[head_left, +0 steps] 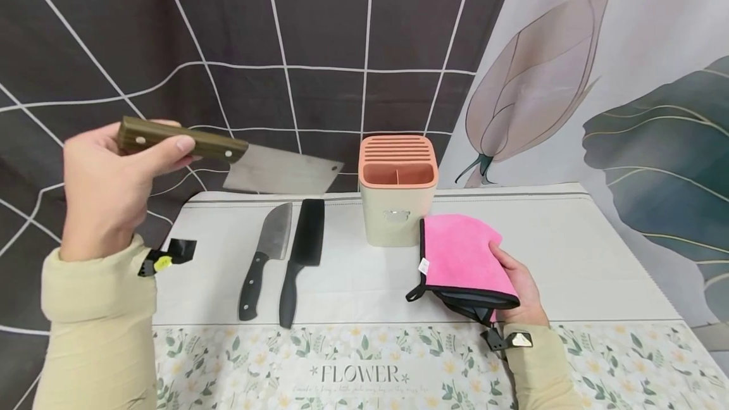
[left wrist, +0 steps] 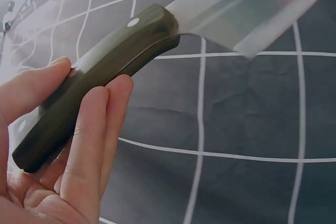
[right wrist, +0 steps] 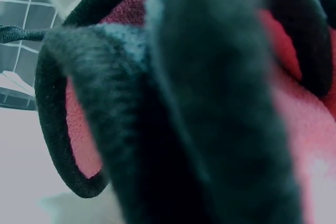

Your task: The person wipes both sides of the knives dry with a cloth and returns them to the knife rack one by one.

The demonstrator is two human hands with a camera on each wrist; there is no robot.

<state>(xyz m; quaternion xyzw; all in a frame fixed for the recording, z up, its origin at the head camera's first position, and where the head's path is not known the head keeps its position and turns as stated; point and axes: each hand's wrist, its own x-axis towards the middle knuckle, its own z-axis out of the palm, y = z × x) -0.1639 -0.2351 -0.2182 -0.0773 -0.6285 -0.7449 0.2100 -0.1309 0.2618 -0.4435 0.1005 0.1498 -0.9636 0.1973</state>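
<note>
My left hand grips a cleaver by its olive-brown riveted handle, raised at the left with the blade pointing right. In the left wrist view the thumb and fingers pinch that handle, and the shiny blade slants to the upper right. At the right, my right hand holds a folded pink cloth with black edging and a hanging loop. Part of this hand is hidden by the cloth. Folds of the cloth's dark edging fill much of the right wrist view.
A cream knife holder with an orange slotted top stands at the back middle, just behind the cloth. Left of it lie a kitchen knife with a black riveted handle and a black-bladed knife. Behind the table hangs a dark gridded curtain.
</note>
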